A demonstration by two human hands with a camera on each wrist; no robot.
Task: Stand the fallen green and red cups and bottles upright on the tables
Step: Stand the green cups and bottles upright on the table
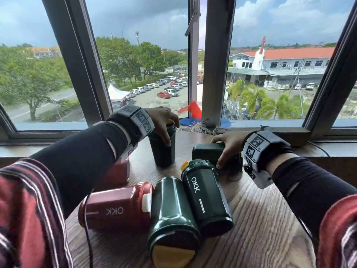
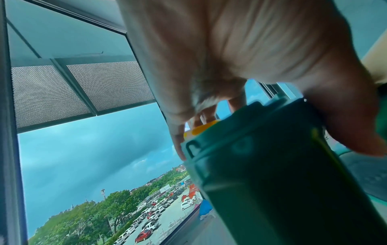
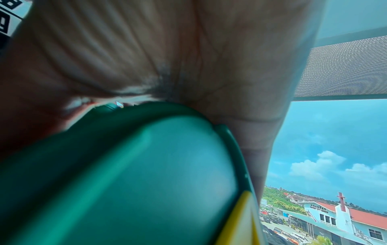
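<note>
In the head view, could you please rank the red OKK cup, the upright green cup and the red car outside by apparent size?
1. Red OKK cup, nearest the camera.
2. Upright green cup.
3. Red car, far outside, so only apparently smallest.

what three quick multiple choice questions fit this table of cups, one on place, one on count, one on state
1. Where does the upright green cup stand?
A. toward the window, under the left hand
B. at the table's near edge
C. on the floor

2. How many red cups show?
A. none
B. two
C. five

3. How is the green cup under the right hand lying?
A. upright
B. on its side
C. stacked on another cup

Answers: 1 A, the left hand grips its lid beside the sill. 2 B, one marked red cup and another red cup behind the left arm. 3 B, that fallen green cup lies flat on the table.
</note>
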